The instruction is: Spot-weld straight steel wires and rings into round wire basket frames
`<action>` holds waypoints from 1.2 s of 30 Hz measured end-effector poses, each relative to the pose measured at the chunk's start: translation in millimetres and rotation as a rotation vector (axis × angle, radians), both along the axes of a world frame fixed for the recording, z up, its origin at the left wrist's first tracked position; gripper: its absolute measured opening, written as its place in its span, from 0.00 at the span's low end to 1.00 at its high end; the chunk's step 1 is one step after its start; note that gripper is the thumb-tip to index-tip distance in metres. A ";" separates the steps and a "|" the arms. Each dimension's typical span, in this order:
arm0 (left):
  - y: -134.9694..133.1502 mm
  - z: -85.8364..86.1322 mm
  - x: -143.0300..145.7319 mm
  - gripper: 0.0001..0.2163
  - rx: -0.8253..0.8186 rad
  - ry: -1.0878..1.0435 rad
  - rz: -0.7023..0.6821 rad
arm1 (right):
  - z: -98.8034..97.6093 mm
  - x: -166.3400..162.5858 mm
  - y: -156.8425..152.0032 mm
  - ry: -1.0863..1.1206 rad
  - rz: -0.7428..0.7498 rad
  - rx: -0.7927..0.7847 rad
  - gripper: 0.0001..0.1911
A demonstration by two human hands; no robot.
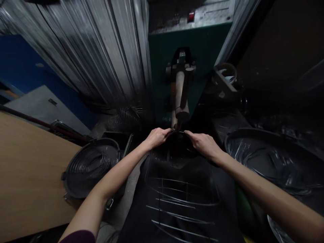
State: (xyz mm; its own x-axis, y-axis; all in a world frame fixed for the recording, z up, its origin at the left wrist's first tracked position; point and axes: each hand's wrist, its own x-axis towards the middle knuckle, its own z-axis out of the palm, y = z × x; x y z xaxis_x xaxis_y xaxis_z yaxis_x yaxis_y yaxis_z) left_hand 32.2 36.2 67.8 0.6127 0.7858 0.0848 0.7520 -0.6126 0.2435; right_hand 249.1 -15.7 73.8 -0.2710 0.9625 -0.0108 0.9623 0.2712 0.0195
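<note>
My left hand [158,137] pinches one side of a thin curved metal wire [179,131]. My right hand [203,143] grips the same wire on the other side, a short gap away. Between my hands, the wire lies at the tip of a machine's thick metal electrode arm [181,91], which resembles a spot welder; I cannot tell whether they touch. Below, several long thin wires [186,227] stretch across the dark cloth over my lap, with a few short crosspieces. Shadow hides where the held wire runs below my fingers.
The machine's green body [162,50] stands straight ahead, a red switch [191,17] on top. A round black tub [91,182] with coiled wire rings sits left, beside a wooden board [30,175]. At right is a larger black tub [227,135] of wires. Corrugated metal sheeting [101,44] rises behind.
</note>
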 end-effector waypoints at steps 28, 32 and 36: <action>8.4 6.1 -13.8 0.15 -0.117 -0.165 -0.062 | 1.0 -5.8 16.4 0.224 -0.017 -0.047 0.17; 5.9 6.2 -17.9 0.16 -0.134 -0.168 -0.062 | 0.8 -3.5 16.6 0.236 -0.016 -0.036 0.18; 3.1 7.6 -10.8 0.15 -0.087 -0.167 0.000 | 0.8 0.7 16.0 0.229 -0.010 -0.041 0.18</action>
